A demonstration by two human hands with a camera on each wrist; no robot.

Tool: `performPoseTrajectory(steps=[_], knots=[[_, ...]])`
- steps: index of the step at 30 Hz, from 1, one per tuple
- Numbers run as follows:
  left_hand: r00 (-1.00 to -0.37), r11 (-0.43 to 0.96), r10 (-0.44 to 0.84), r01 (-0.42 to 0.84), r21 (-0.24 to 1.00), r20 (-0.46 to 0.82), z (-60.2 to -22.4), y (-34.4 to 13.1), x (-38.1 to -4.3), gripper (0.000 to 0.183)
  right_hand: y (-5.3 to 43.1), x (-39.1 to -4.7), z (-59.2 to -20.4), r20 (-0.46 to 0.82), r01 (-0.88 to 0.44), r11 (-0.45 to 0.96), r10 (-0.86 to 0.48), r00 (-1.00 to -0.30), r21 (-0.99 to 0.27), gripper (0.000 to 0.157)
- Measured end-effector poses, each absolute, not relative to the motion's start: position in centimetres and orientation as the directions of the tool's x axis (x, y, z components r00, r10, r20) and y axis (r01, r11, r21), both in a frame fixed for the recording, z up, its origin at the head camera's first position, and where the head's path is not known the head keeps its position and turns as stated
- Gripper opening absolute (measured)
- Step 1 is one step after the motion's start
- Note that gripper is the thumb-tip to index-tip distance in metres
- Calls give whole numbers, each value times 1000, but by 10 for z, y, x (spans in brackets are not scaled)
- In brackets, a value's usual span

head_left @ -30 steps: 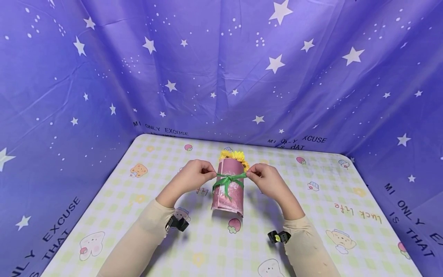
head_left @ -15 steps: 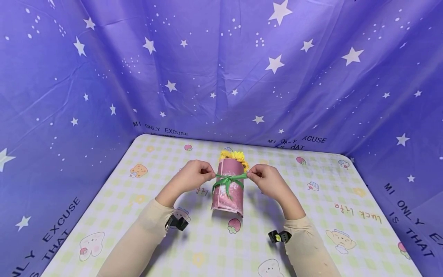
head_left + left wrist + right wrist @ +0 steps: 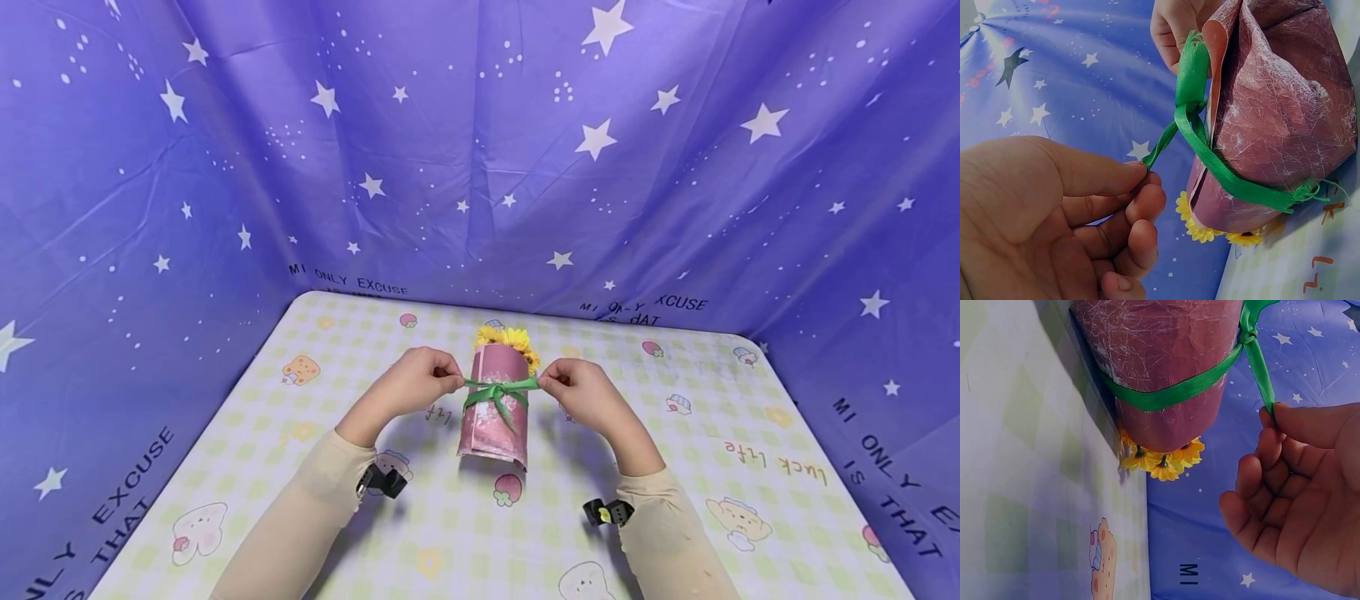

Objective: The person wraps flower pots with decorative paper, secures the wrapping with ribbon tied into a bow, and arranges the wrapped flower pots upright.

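Observation:
A pink paper-wrapped bouquet (image 3: pixel 491 437) lies on the table, with yellow flowers (image 3: pixel 514 337) showing at its far end. Around its middle runs a green ribbon (image 3: pixel 497 392), knotted on top in a bow. My left hand (image 3: pixel 420 379) pinches one part of the ribbon between thumb and forefinger, just left of the wrap. On the other side, my right hand (image 3: pixel 581 392) pinches another part the same way. In the left wrist view the ribbon (image 3: pixel 1235 181) has a frayed end. The right wrist view shows the knot of the ribbon (image 3: pixel 1247 337) close up.
The table (image 3: pixel 300 517) wears a green-and-white checked cloth printed with cartoon figures. Purple star-printed curtains (image 3: pixel 480 167) enclose it at the back and on both sides. A black wrist camera (image 3: pixel 384 481) sits on the left sleeve, another camera (image 3: pixel 607 512) on the right.
Both hands have drawn slightly apart, stretching the ribbon a little wider. The hanging ribbon tail has swung to the right. The bouquet has stayed in place.

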State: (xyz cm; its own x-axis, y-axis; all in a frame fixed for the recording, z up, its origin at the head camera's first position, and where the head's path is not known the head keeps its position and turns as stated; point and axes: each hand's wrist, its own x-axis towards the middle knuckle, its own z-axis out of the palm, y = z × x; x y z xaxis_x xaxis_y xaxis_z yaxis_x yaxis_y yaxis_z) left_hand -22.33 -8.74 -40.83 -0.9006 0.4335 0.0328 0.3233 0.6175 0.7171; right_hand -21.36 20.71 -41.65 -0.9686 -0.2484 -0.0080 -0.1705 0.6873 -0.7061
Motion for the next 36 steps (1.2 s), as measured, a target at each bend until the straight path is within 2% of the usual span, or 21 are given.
performPoseTrajectory(steps=[36], knots=[[-900, 618, 436, 295, 728, -6, -409, -94, -226, 12, 213, -215, -418, -48, -166, 717, -268, -962, -677, 17]])
